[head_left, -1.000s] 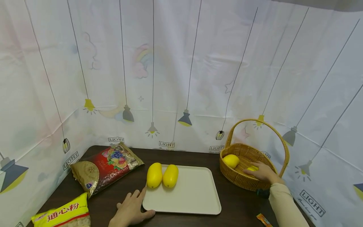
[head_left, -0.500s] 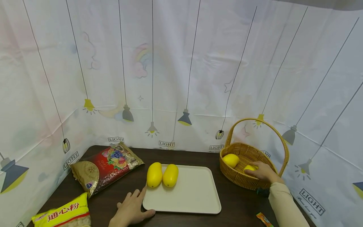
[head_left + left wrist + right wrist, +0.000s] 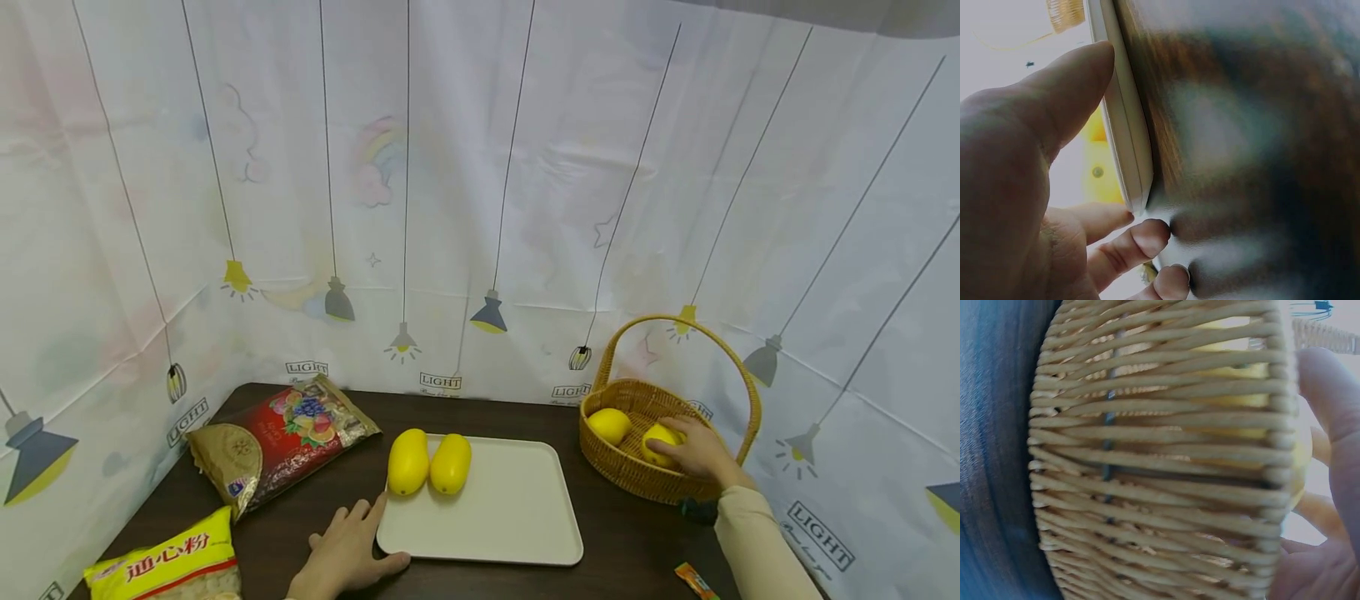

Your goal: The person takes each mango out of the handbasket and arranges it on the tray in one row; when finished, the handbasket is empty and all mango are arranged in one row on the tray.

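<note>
In the head view my right hand (image 3: pixel 699 450) reaches into a wicker basket (image 3: pixel 626 475) and grips a smooth yellow oval fruit (image 3: pixel 660 444), thumb on the near side and fingers over the top. A second yellow fruit (image 3: pixel 609 426) lies at the basket's left. From the right wrist, the woven wall (image 3: pixel 1166 444) hides most of the held fruit (image 3: pixel 1299 456). My left hand (image 3: pixel 343 552) rests at the near left corner of a white tray (image 3: pixel 517 508), thumb along its front rim, fingers spread beside it. Two longer yellow fruits (image 3: pixel 451 464) lie side by side on the tray.
A red and gold packet (image 3: pixel 281 442) lies at the back left, with a yellow bag (image 3: pixel 168 560) of pasta-like pieces in front. The basket's tall handle (image 3: pixel 753 400) arches over it. A small orange sachet (image 3: pixel 696 581) lies near the right forearm. A printed curtain (image 3: pixel 480 208) stands behind.
The right hand has closed round the yellow fruit in the basket and raised it slightly, so more of it shows. The left hand and the tray have stayed put.
</note>
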Demonstrator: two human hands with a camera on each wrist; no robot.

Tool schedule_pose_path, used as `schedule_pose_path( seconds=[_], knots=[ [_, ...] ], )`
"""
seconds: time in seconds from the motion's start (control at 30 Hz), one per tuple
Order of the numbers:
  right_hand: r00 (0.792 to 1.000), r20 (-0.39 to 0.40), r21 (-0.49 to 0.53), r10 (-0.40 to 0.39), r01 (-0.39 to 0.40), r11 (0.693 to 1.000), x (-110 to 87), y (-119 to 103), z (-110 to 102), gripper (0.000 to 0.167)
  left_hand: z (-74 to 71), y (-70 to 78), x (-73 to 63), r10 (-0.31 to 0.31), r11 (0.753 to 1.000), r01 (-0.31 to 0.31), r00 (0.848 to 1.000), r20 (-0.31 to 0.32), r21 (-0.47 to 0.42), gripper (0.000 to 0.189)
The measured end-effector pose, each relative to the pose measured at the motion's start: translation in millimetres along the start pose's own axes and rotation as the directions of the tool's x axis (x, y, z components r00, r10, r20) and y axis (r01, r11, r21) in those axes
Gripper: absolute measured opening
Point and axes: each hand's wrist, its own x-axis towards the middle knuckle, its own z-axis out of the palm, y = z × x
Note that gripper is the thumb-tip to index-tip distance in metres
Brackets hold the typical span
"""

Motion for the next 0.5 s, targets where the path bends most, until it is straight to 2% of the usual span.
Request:
schedule_pose_path(
  seconds=[0.23,0.5],
  knots=[
    [0.999,-0.042,0.069,0.015,-0.012,0.998,4.0,-14.7,-12.5,0.08,0.6,0.0,-0.9,0.002,1.0,-0.002,1.0,-0.005,0.0,0.105],
    [0.994,-0.102,0.081,-0.03,0.039,0.996,9.5,-40.3,-27.9,0.08,0.9,-0.7,-0.2,-0.001,1.0,0.001,1.0,-0.002,-0.002,0.105]
  ],
)
